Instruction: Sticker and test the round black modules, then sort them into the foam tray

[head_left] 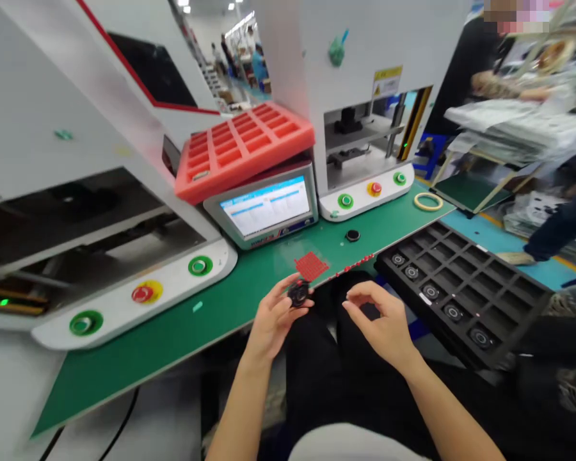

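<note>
Holding: left grip [272,315] | black round part [298,293] | face apparently ringed

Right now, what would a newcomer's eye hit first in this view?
Probably the coral-red foam tray, tilted atop the lit monitor near the picture's upper middle. Next, the black tray right of the green bench, with five round parts along its near side. Then the small black part in the left hand, by a red sheet.

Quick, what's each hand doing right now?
Left hand: closed, holding a round black part.
Right hand: loosely curled; whether it pinches anything tiny cannot be told.
</note>
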Tool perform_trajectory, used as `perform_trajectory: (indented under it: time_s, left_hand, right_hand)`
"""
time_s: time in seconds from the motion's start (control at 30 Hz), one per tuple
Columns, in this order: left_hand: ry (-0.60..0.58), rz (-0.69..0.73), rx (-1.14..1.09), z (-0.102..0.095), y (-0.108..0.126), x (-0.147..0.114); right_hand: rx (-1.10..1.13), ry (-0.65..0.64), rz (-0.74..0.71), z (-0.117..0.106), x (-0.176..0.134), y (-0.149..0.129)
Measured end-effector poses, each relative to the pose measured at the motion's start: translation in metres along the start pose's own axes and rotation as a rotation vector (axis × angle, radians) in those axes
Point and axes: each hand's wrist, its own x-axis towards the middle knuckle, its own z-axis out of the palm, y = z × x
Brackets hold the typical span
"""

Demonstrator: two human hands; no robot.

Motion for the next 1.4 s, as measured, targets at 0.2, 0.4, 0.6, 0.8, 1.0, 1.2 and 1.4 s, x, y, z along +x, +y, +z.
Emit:
perform_trajectory:
  time_s: [0.2,0.4,0.6,0.8,1.0,1.2,1.4]
  left_hand:
    - [-0.122,-0.024,-0.197,0.089,-0.023,-0.02]
    - [-0.019,0.235,0.284,0.119,-0.027,-0.021]
    - [0.064,0.517,0.809,0.125,-0.006,-0.023]
    - [0.077,0.642,1.118,0.118,0.007,-0.035]
    - [0.117,0.593,1.234,0.101,0.001,-0.066]
    - [0.082,0.57,1.185,0.078,-0.006,-0.099]
    - [0.092,0.583,1.136,0.065,-0.015,-0.113]
  right_hand:
    - [0.289,0.014,0.025,-0.025,-0.005,0.003]
    - [0.403,-0.002,0.055,-0.044,0.004,0.028]
    - [0.48,-0.078,-0.143,-0.051,0.031,0.035]
    - [0.412,-0.281,-0.294,-0.058,0.046,0.03]
    - [0.402,-0.543,-0.382,-0.052,0.048,0.02]
    - [0.43,-0.736,-0.425,-0.038,0.033,0.007]
    - [0.455,-0.563,-0.419,-0.021,0.004,0.003]
